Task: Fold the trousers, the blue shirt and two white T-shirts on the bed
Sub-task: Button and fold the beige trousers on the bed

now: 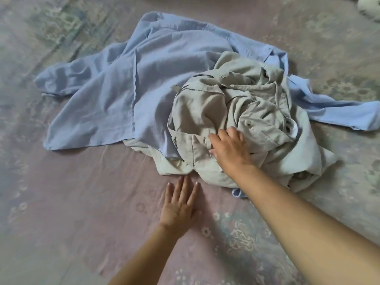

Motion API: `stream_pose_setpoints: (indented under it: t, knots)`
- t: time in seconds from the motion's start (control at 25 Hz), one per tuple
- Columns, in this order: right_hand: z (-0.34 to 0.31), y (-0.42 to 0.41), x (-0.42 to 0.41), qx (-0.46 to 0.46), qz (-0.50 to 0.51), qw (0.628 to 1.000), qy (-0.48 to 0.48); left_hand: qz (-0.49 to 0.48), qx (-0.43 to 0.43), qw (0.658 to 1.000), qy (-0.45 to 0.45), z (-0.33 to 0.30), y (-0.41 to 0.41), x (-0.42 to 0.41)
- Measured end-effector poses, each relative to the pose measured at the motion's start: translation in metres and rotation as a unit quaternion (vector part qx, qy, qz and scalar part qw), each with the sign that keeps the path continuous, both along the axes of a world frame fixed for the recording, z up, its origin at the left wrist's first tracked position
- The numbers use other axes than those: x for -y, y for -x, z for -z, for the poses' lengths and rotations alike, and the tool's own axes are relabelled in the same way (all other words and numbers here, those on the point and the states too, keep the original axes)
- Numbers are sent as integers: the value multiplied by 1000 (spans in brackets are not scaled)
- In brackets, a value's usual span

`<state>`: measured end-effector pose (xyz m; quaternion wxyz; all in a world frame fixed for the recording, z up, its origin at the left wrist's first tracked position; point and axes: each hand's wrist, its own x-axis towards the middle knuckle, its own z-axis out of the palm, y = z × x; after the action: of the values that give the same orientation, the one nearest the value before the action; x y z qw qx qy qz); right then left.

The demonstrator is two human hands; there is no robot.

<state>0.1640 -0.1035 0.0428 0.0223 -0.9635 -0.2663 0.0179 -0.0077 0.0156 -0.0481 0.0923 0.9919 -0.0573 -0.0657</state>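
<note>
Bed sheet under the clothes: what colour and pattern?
Faded pink cotton bed sheet with pale grey-green floral print; head view.

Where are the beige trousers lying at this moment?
In the head view, the beige trousers lie crumpled right of centre on the bed, on top of the blue shirt. The right hand grips their near side.

- No text, brand, number or sign can be read anywhere in the view.
- A small grey tab (176,88) sewn at the edge of the crumpled beige cotton trousers (236,112) shows no legible lettering.
</note>
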Motion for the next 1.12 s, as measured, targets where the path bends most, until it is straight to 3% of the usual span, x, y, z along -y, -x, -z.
stream_pose_setpoints:
  t: [0.12, 0.2, 0.28, 0.48, 0.64, 0.76, 0.84, 1.0, 1.12]
  knots:
    - [-22, 35, 19, -2, -20, 996, -83, -16, 56, 997, 48, -35, 2, -10]
    - [-41, 54, 35, -71, 50, 978, -190, -46, 77, 993, 80, -66, 1, -11]
    - [-66, 66, 53, -94, 119, 956, -250, -65, 82, 987, 125, -101, -8, -8]
    - [-127, 73, 90, -102, 150, 921, -344, -59, 67, 956, 280, -179, -39, 27]
    - [-171, 77, 110, -151, 119, 903, -383, -108, -23, 890, 441, -240, -58, 77]
    - [-183, 84, 121, -246, 146, 857, -428, -207, -29, 825, 525, -251, -57, 96]
    - [-178, 89, 129, -310, 173, 838, -414, -258, 4, 814, 520, -242, -46, 95]
    - [-159, 90, 132, -300, 141, 895, -298, -365, 23, 777, 513, -225, -24, 75]
    - [-150, 80, 119, -298, 99, 921, -230, -385, -1, 767, 513, -211, -21, 62]
